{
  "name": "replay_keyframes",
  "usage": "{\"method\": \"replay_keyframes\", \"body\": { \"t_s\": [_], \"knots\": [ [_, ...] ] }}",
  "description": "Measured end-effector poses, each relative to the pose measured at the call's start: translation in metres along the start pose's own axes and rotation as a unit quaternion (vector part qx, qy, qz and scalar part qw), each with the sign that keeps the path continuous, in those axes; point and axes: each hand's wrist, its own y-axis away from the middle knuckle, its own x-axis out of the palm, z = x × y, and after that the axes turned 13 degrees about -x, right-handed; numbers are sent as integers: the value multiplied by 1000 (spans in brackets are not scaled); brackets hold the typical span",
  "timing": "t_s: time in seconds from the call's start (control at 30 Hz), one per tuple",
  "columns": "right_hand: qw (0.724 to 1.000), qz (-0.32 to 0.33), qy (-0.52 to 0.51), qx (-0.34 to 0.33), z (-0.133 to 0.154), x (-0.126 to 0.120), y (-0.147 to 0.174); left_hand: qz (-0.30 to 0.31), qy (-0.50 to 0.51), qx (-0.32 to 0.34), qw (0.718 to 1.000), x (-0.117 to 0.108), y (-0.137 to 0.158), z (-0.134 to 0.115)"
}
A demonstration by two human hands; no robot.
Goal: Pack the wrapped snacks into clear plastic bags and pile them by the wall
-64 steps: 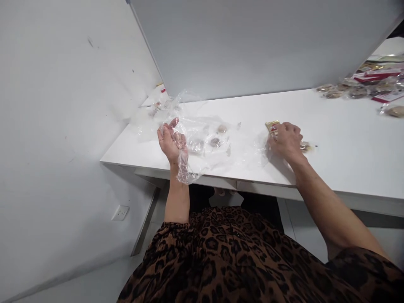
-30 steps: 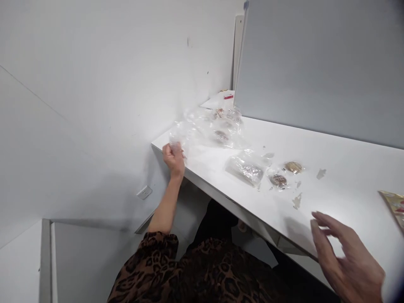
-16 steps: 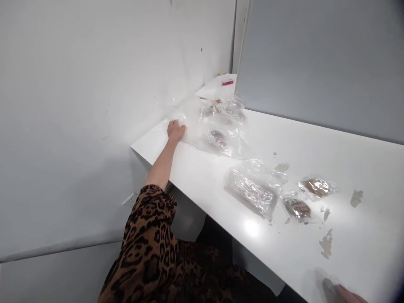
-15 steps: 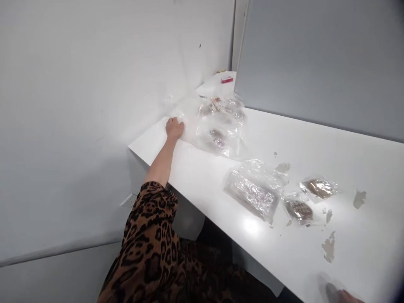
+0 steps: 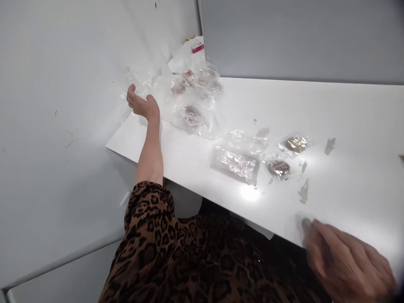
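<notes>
My left hand is raised at the far left end of the white table, by the wall, with thumb and fingers apart. Thin clear plastic stands up just behind it, against the wall. To its right, clear bags with a brown wrapped item lie on the plastic. My right hand is at the table's front edge at lower right, its fingers bent. Its fingertips are partly hidden and blurred, and nothing shows in its grasp.
A flat stack of clear packaging lies mid-table. Two wrapped brown items sit to its right, among worn grey patches. A red-and-white packet rests in the back corner. A grey panel borders the table's rear.
My left hand has lifted from the tabletop and opened toward the wall, and the plastic there stands higher. My right hand has come further into view. The view has shifted right and down.
</notes>
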Motion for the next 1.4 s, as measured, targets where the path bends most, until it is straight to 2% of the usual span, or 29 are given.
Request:
{"method": "replay_keyframes", "body": {
  "t_s": [0.03,0.1,0.17,0.23,0.3,0.4,0.53,0.63,0.73,0.8,0.87,1.0,1.1,1.17,1.27,1.33,1.37,1.4],
  "knots": [
    [999,-20,23,-34,1,2,0,31,26,35,999,-9,24,-8],
    [994,-38,55,-89,2,4,-2,143,71,108,981,-24,79,-20],
    [993,-22,53,-103,5,3,-4,285,68,164,942,-38,136,-23],
    [994,-11,40,-102,7,2,-4,389,1,200,899,-49,186,-22],
    [996,-5,31,-89,7,2,-3,436,-106,219,866,-58,221,-20],
    [997,23,13,-74,6,5,0,428,-212,213,852,-70,248,-23],
    [997,31,-18,-64,4,8,2,392,-239,205,865,-88,261,-26],
    [998,23,-43,-47,6,7,-3,395,-230,178,871,-100,271,-18],
    [992,3,-123,-30,13,9,-23,421,-128,147,886,-104,286,-7],
    [984,7,-174,-48,20,16,-46,420,-38,113,900,-103,298,0],
    [979,38,-182,-80,27,28,-72,411,37,64,909,-100,311,4],
    [977,115,-148,-101,34,53,-116,414,145,-18,898,-94,331,12],
    [977,122,-149,-90,31,60,-129,421,193,-52,885,-93,338,16],
    [979,81,-174,-63,26,58,-130,421,200,-57,883,-94,341,16],
    [966,-52,-251,21,19,53,-128,429,165,-37,887,-98,344,15],
    [922,-168,-336,96,15,51,-130,437,123,0,891,-101,347,13],
    [882,-222,-390,141,11,50,-132,440,99,23,892,-102,348,12],
    [831,-268,-449,190,8,50,-134,441,78,45,893,-103,349,11]
  ]
}}
